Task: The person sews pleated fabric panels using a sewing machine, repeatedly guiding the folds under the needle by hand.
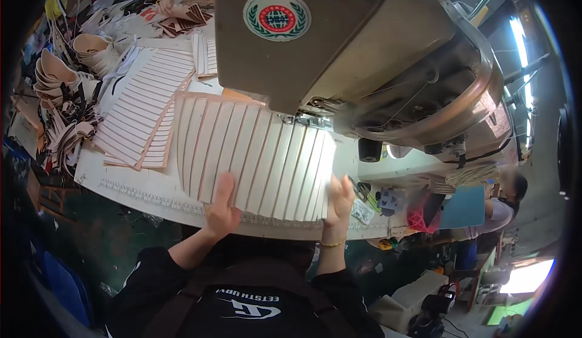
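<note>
A wide, pale striped panel (248,156) with thin brown lines lies on the sewing table in front of me, its far edge at the presser foot (297,120) of the sewing machine. My left hand (223,214) grips its near edge, thumb on top and fingers mostly hidden beneath. At the right edge my right hand (339,203) holds the panel's side with curled fingers; a yellow bracelet circles that wrist. Similar striped panels (142,110) lie overlapping on the left, close to the held one. The needle itself is too small to make out.
The machine head (327,41) fills the upper middle. Curled pale pieces (60,77) pile up at far left. A ruler strip (151,200) runs along the table's near edge. Scissors (362,189) and a pink mesh item (421,214) lie right. Other people (500,214) sit nearby.
</note>
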`<state>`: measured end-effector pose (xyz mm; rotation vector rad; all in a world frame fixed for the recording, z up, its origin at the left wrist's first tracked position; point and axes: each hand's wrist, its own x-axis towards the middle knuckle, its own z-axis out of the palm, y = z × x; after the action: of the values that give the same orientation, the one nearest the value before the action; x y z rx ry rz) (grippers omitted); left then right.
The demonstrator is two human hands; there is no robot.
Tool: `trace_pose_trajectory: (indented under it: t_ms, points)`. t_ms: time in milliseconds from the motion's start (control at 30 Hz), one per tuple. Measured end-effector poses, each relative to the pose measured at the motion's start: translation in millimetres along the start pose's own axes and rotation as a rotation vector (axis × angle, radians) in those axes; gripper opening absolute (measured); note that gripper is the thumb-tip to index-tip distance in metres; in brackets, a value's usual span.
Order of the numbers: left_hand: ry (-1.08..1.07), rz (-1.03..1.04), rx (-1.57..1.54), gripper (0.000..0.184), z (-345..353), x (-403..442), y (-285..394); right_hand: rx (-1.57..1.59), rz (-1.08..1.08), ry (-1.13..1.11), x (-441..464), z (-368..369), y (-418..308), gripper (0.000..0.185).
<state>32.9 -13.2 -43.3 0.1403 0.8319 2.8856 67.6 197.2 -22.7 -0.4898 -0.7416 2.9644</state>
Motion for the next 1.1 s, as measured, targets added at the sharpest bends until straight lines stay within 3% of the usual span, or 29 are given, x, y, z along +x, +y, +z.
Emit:
trace_pose_trajectory:
  t_ms: [67,133,300,500,633,800,1100]
  points:
    - [-0.033,0.101,0.237,0.045,-5,-9,-3,-0.088,0.013,0.01,-12,-12,-1,0.024]
    - [-0.073,0.195,0.476,0.044,-8,-15,-5,-0.376,-0.165,0.099,-22,-6,-6,0.018]
    - [-0.102,0.204,0.364,0.044,21,-1,5,-0.528,-0.296,0.027,-24,-13,-21,0.01]
    - [0.007,0.154,0.387,0.042,31,19,10,-0.486,-0.338,-0.033,-5,1,-32,0.005]
    - [-0.006,0.296,0.685,0.036,26,32,5,-0.418,-0.359,-0.059,10,7,-39,0.004]
    - [0.168,0.168,0.398,0.03,39,52,3,-0.371,-0.42,-0.048,22,31,-45,0.007]
    - [0.296,0.027,0.419,0.028,57,87,7,-0.163,-0.316,-0.293,74,5,-61,0.01]
